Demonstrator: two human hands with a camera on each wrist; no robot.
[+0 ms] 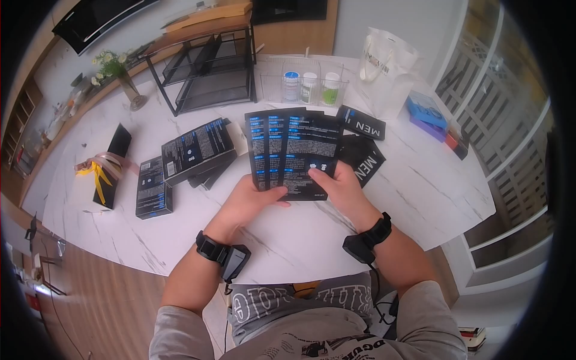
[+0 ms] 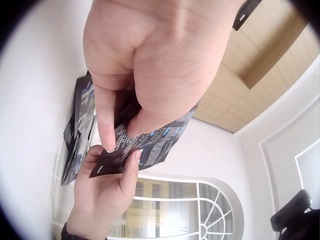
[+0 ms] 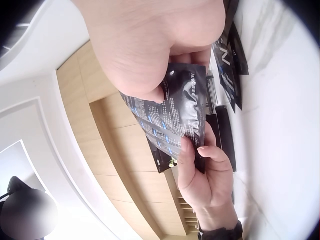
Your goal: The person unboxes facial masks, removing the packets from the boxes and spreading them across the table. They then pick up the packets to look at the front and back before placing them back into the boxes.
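Observation:
Several black foil sachets (image 1: 309, 150) with white and blue print are fanned out, overlapping, above the table in front of me. My left hand (image 1: 253, 197) pinches their lower left part, thumb over the printed face. At the lower right, my right hand (image 1: 346, 187) grips the same fan with its thumb on the front. Both wrist views show fingers behind the sachets, partly hidden. More black sachets (image 1: 362, 157) marked MEN lie just beyond the right hand, beside a flat black MEN pack (image 1: 362, 123).
Black printed boxes (image 1: 201, 155) lie left of the hands, with another black box (image 1: 154, 201) closer. Farther left stands a ribboned box (image 1: 102, 180). Behind are a black rack (image 1: 207, 72), a clear organizer (image 1: 270, 90) with bottles, a white bag (image 1: 387, 75) and a blue box (image 1: 426, 108).

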